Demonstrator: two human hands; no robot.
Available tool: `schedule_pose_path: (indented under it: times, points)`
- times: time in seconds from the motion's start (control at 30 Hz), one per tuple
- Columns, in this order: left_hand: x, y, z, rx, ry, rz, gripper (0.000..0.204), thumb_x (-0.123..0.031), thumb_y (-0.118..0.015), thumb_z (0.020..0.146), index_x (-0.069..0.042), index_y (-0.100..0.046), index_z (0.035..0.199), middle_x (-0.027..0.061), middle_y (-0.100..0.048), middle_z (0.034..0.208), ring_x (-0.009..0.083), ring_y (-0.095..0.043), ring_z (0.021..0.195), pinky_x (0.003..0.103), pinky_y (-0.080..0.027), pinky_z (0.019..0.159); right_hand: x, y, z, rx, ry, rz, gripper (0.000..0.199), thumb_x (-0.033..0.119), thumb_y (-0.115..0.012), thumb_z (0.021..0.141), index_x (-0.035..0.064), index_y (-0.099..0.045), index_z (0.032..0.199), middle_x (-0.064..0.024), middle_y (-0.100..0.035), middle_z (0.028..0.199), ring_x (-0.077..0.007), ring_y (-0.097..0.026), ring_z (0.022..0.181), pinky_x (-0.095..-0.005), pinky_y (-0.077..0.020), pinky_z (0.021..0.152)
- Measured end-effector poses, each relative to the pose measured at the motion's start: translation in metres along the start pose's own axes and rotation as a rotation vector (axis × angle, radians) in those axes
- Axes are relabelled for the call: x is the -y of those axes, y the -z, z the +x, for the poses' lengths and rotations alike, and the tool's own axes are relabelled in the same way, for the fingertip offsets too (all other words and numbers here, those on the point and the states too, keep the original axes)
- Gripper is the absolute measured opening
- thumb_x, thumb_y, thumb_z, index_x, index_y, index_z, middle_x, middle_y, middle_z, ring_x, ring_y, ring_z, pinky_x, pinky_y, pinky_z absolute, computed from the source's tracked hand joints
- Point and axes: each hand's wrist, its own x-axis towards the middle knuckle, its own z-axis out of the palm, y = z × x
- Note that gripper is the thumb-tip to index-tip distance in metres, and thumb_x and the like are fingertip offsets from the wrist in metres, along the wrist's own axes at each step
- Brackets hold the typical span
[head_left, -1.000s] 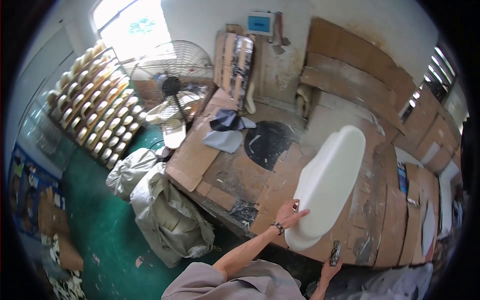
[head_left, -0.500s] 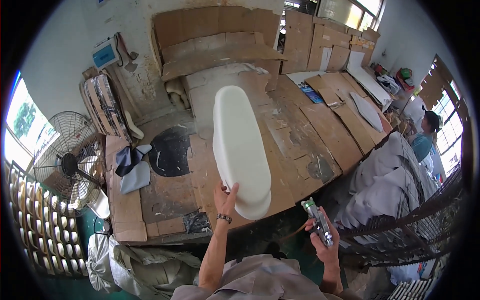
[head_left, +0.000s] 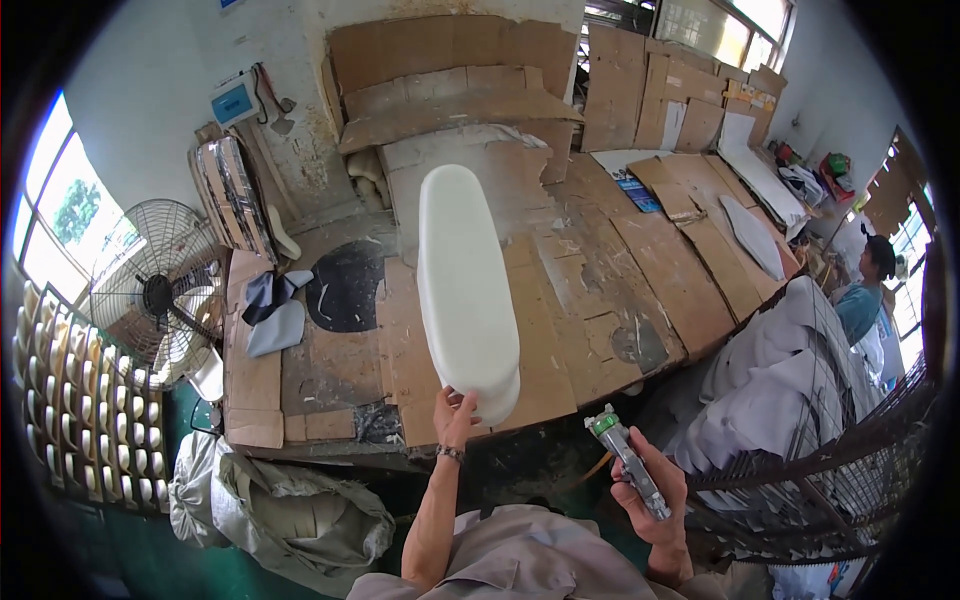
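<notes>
A long cream-white foam pad (head_left: 468, 270) with rounded ends stands out in front of me, its far end over the cardboard-covered table (head_left: 570, 375). My left hand (head_left: 456, 416) grips the pad's near end by its left edge, the thumb showing on top. What the fingers do underneath is hidden. On the right, my right hand (head_left: 655, 490) is wrapped round a silver spray gun (head_left: 634, 465) with a green part at its front. The gun's nozzle end points up and left toward the pad, apart from it.
Fabric pieces (head_left: 275, 328) and a dark round patch (head_left: 347, 287) lie at the table's left. A wire-caged fan (head_left: 157, 292), a rack of pale pieces (head_left: 95, 410) and sacks (head_left: 290, 510) stand left. Stacked grey sheets (head_left: 770, 375) and a person (head_left: 862, 295) are right.
The foam pad has shifted left and turned a little, with my left hand still on it. My right hand has turned the spray gun, so its front tips more to the left.
</notes>
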Motion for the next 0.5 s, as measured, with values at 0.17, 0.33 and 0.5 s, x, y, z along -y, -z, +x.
schedule_pose_path:
  times: [0.17,0.33,0.5]
  points:
    - [-0.001,-0.009,0.001,-0.007,0.022,-0.057,0.059,-0.023,-0.073,0.091,0.005,-0.045,0.135,0.0143,-0.064,0.109,0.0190,-0.066,0.090,0.031,-0.061,0.066,-0.007,0.017,-0.009,-0.038,0.026,-0.035,0.060,0.015,-0.077,0.086,-0.0054,-0.053,0.137,-0.0115,-0.064,0.090,-0.0181,-0.061,0.074,-0.0275,-0.0492,0.069]
    - [-0.001,-0.009,0.001,0.012,0.028,-0.071,0.053,-0.022,-0.070,0.094,0.004,-0.047,0.134,0.0131,-0.064,0.108,0.0183,-0.065,0.090,0.032,-0.061,0.070,-0.011,0.021,-0.018,-0.126,0.017,-0.036,0.059,0.012,-0.078,0.083,-0.0066,-0.055,0.134,-0.0132,-0.063,0.087,-0.0191,-0.061,0.072,-0.0276,-0.0487,0.065]
    - [0.002,0.001,0.002,0.045,0.031,-0.077,0.050,-0.020,-0.068,0.095,0.004,-0.047,0.134,0.0120,-0.064,0.108,0.0176,-0.065,0.090,0.032,-0.061,0.071,-0.002,0.019,-0.024,-0.046,0.050,-0.047,0.062,0.006,-0.079,0.076,-0.0067,-0.057,0.132,-0.0152,-0.064,0.087,-0.0222,-0.063,0.073,-0.0287,-0.0504,0.067]
